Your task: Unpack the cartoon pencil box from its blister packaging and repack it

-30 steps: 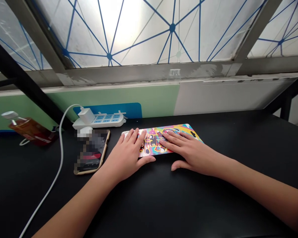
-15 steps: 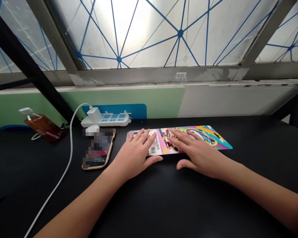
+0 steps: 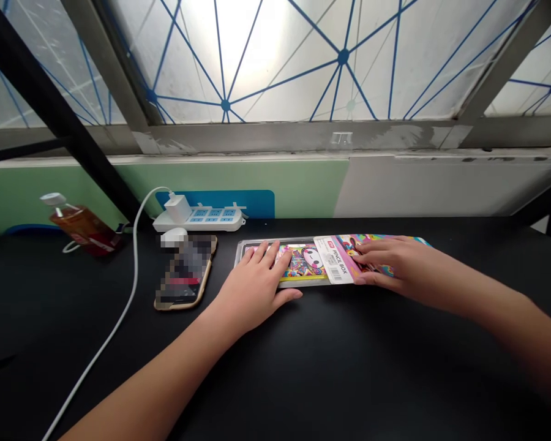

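Observation:
A colourful pencil box (image 3: 308, 262) with a white cartoon face lies in a clear plastic package (image 3: 298, 284) on the black table. My left hand (image 3: 252, 288) rests on the package's left end, fingers spread and flat, thumb along the near edge. Over the right part sits a bright printed card sleeve (image 3: 333, 260) with a white "PENCIL BOX" label and a barcode. My right hand (image 3: 408, 269) grips this sleeve, fingers across its top and thumb at the near edge. The hand covers much of the sleeve's print.
Left of the package lies a phone (image 3: 188, 272) in a tan-edged case, with a white rounded object (image 3: 174, 236) behind it. A power strip (image 3: 215, 218) holds a charger (image 3: 177, 208) with a long white cable (image 3: 131, 294). A drink bottle (image 3: 85, 226) leans farther left.
My right hand has drawn the card sleeve to the right, uncovering part of the pencil box. Its fingers have closed on the sleeve. My left hand stays on the left end.

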A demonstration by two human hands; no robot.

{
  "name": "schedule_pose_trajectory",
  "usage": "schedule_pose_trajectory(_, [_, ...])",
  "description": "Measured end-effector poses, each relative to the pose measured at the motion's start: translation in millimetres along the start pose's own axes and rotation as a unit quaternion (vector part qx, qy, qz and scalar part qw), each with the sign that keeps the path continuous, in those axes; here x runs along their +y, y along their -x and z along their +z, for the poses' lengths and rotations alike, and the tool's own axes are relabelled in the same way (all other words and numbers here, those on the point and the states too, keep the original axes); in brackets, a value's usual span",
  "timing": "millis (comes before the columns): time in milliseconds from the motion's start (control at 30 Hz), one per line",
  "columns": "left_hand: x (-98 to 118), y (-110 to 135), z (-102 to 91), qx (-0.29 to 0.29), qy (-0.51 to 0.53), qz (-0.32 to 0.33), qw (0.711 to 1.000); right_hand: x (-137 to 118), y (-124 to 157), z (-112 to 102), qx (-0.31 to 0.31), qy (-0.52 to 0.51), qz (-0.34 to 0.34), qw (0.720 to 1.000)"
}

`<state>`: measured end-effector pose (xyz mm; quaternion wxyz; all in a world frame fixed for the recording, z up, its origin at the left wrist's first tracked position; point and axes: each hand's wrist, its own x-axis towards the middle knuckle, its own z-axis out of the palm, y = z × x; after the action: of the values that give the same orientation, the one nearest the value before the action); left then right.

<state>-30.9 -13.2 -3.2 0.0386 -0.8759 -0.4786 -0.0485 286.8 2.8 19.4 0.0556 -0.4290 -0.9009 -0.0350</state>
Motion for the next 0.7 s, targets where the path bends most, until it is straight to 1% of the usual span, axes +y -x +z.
schedule_pose_trajectory(67, [-3, 1, 0.6, 0.006, 0.002, -0.001, 1.000, -14, -6, 11, 0.030, 0.000, -0.008, 1.000])
schedule_pose_trajectory(167, [-8, 1, 0.1, 0.015, -0.004, -0.012, 1.000, -33, -16, 30, 0.031, -0.017, -0.027, 0.999])
schedule_pose_trajectory(200, [-10, 1, -0.9, 0.015, -0.006, -0.020, 1.000, -36, -19, 34, 0.027, -0.021, -0.030, 0.999])
schedule_pose_trajectory(267, [-11, 0, -4.0, 0.012, -0.009, -0.039, 0.999, -33, -20, 36, 0.022, -0.025, -0.035, 0.999])
schedule_pose_trajectory(400, [-12, -1, -8.8, 0.015, -0.009, -0.065, 0.998, -8, -14, 29, 0.002, -0.044, -0.036, 0.998])
schedule_pose_trajectory(533, [-17, -2, -6.1, 0.033, -0.015, -0.073, 0.997, 16, -5, 20, -0.003, -0.038, 0.001, 0.999])
schedule_pose_trajectory(633, [-24, -2, -3.6, 0.040, -0.007, -0.065, 0.997, 26, 1, 9, 0.011, -0.009, 0.027, 1.000])
schedule_pose_trajectory(700, [-27, -2, -3.7, 0.046, -0.001, -0.057, 0.997, 25, 5, -3, 0.036, 0.018, 0.046, 0.998])
